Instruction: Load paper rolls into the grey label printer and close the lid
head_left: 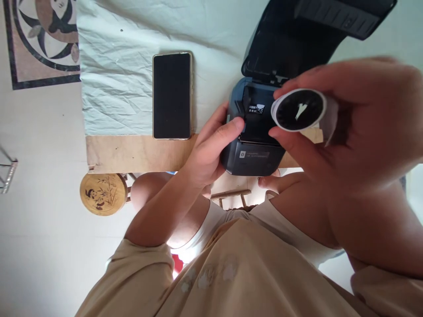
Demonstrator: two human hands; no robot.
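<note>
A dark blue-grey label printer (253,156) sits at the table's near edge with its black lid (291,39) swung open. My left hand (211,147) grips the printer's left side, thumb resting on the rim of the open paper bay. My right hand (350,127) holds a white paper roll (299,110) with a black core, just above and to the right of the bay. The roll's end face points toward the camera.
A smartphone (172,95) with a dark screen lies on the white cloth (115,79) left of the printer. The wooden table edge (132,152) runs below it. A round wooden stool (103,193) stands on the pale floor underneath, and a patterned floor inlay (42,39) shows at top left.
</note>
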